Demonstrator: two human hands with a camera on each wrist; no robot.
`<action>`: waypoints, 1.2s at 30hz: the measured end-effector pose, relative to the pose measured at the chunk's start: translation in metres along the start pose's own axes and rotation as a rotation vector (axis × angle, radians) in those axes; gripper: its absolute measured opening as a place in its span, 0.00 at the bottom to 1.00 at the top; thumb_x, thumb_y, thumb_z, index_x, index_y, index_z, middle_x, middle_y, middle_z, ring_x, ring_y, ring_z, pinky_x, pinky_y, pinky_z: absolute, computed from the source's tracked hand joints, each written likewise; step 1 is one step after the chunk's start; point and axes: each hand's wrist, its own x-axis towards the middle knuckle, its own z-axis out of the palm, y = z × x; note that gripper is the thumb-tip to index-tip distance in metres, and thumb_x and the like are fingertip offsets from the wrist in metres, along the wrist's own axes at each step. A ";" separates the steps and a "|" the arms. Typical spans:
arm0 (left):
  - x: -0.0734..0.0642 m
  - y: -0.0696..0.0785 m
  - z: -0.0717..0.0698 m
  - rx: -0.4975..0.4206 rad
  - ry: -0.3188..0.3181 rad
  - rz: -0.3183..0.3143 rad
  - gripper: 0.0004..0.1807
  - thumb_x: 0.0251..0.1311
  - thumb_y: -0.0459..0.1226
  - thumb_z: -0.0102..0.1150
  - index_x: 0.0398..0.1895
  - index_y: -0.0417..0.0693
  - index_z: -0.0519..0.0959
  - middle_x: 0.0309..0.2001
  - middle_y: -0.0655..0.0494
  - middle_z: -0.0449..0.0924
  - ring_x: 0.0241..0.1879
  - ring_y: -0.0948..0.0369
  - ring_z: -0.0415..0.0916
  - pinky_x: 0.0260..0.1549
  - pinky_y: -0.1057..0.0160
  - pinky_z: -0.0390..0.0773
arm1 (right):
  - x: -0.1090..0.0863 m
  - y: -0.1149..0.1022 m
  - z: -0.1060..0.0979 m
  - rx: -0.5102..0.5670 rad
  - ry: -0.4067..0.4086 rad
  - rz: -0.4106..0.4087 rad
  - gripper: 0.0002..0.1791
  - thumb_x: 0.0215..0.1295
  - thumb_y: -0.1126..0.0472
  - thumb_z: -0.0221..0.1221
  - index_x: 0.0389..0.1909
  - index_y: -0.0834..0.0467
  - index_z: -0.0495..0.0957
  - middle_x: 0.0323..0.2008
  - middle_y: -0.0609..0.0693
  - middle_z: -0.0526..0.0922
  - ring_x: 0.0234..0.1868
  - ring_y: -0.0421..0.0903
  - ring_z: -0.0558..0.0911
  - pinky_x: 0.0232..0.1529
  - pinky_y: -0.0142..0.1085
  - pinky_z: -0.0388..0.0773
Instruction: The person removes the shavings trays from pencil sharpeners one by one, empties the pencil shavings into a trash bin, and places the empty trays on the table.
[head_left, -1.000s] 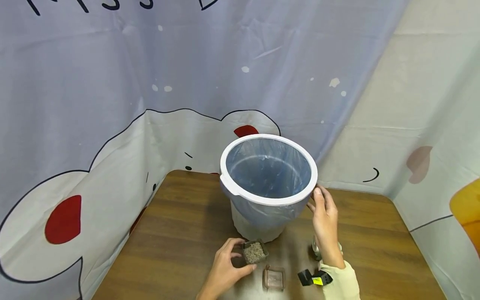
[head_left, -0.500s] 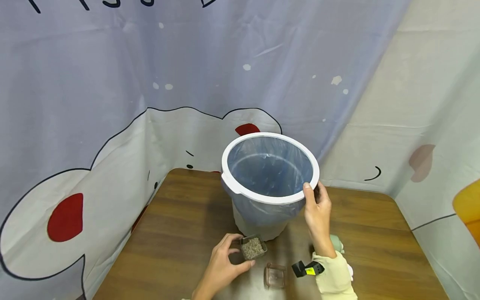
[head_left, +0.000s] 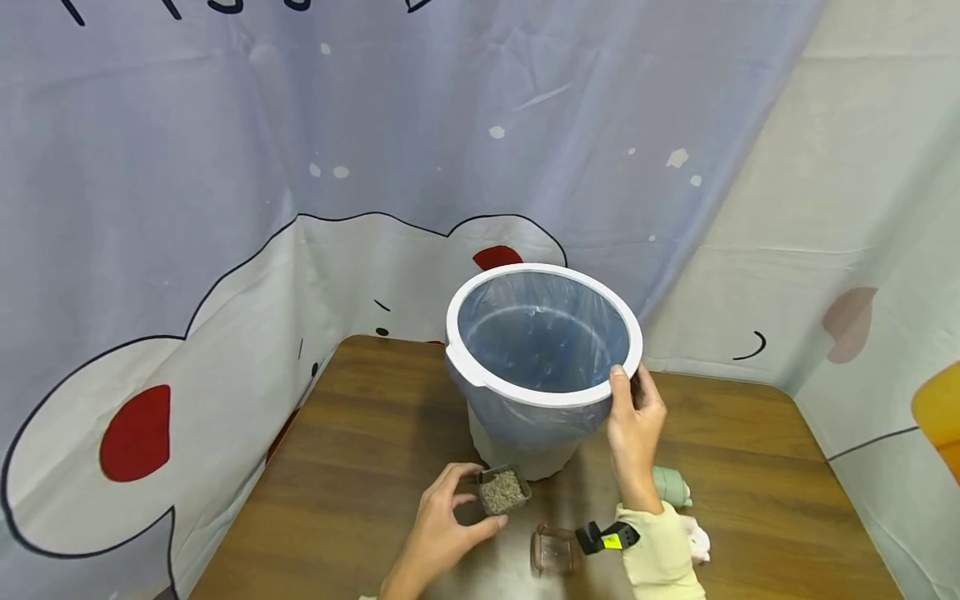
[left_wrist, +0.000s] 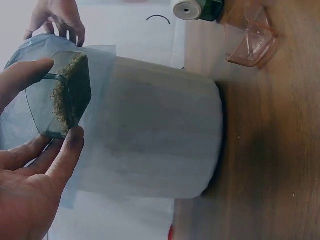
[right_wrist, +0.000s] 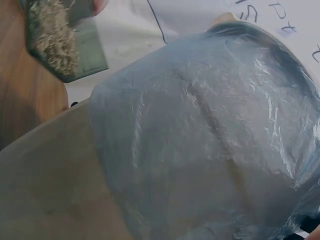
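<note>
My left hand (head_left: pixel 442 521) pinches a small greenish clear square container (left_wrist: pixel 75 95) between thumb and fingers. Grainy beige bits (head_left: pixel 502 493) fill part of it, and it is lifted above the table in front of a trash can. The white trash can (head_left: pixel 525 454) stands upright, lined with a bluish clear plastic bag (right_wrist: pixel 200 130) that folds over its white rim (head_left: pixel 525 397). On the can's right side, my right hand (head_left: pixel 636 425) grips that rim, thumb on top and fingers outside. In the right wrist view the bag fills most of the picture, with the container at upper left.
A small pinkish clear container (head_left: pixel 555 550) sits on the wooden table (head_left: pixel 360 417) near the front. Beside the right sleeve are a green object (head_left: pixel 671 487) and a white-and-pink item (head_left: pixel 696 540). A printed cloth (head_left: pixel 375 125) hangs behind the table.
My right hand has shifted left, its thumb coming over the can's rim. My left hand and its container have moved slightly up and left. The white-and-pink item has come out from behind the sleeve.
</note>
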 end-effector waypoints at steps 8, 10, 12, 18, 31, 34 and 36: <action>0.001 0.034 -0.005 -0.002 -0.006 0.010 0.30 0.40 0.32 0.71 0.50 0.41 0.70 0.50 0.42 0.72 0.49 0.46 0.72 0.44 0.60 0.79 | -0.002 -0.001 -0.001 0.016 0.037 0.022 0.24 0.62 0.62 0.56 0.58 0.66 0.69 0.54 0.66 0.72 0.50 0.40 0.75 0.50 0.21 0.70; 0.002 0.039 -0.005 -0.009 -0.012 0.017 0.29 0.41 0.32 0.71 0.50 0.40 0.70 0.50 0.42 0.71 0.49 0.47 0.72 0.44 0.59 0.79 | -0.002 -0.001 -0.001 0.014 0.042 0.026 0.24 0.62 0.61 0.57 0.59 0.66 0.69 0.54 0.66 0.72 0.50 0.40 0.74 0.50 0.21 0.70; 0.002 0.040 -0.006 -0.017 -0.010 0.023 0.29 0.41 0.32 0.71 0.50 0.40 0.70 0.50 0.43 0.71 0.50 0.47 0.72 0.44 0.57 0.79 | -0.003 0.000 -0.001 0.012 0.043 0.034 0.25 0.62 0.61 0.57 0.59 0.66 0.69 0.54 0.65 0.72 0.50 0.40 0.74 0.50 0.21 0.70; 0.003 0.038 -0.007 -0.031 -0.001 0.025 0.29 0.40 0.31 0.71 0.49 0.41 0.70 0.49 0.48 0.72 0.49 0.48 0.73 0.43 0.58 0.79 | -0.005 -0.001 0.001 0.030 0.065 0.045 0.23 0.62 0.62 0.57 0.56 0.68 0.70 0.53 0.66 0.73 0.50 0.41 0.75 0.50 0.22 0.71; 0.008 0.006 -0.009 -0.009 -0.020 0.063 0.30 0.45 0.45 0.70 0.51 0.49 0.70 0.50 0.50 0.71 0.49 0.54 0.72 0.43 0.61 0.79 | -0.005 0.001 0.001 0.063 0.087 0.041 0.22 0.61 0.64 0.57 0.56 0.69 0.71 0.53 0.64 0.74 0.55 0.50 0.73 0.52 0.23 0.70; 0.008 0.008 -0.011 -0.012 -0.010 0.077 0.30 0.45 0.46 0.70 0.51 0.49 0.70 0.50 0.50 0.71 0.49 0.55 0.73 0.43 0.61 0.80 | -0.005 0.001 0.001 0.067 0.089 0.037 0.22 0.61 0.63 0.57 0.55 0.68 0.71 0.53 0.64 0.74 0.55 0.50 0.73 0.52 0.24 0.71; 0.009 0.009 -0.013 -0.014 -0.004 0.085 0.29 0.45 0.46 0.70 0.51 0.50 0.70 0.50 0.50 0.72 0.48 0.55 0.73 0.43 0.61 0.80 | -0.005 0.001 0.002 0.068 0.088 0.034 0.22 0.61 0.63 0.57 0.56 0.68 0.71 0.53 0.63 0.74 0.55 0.50 0.74 0.52 0.24 0.71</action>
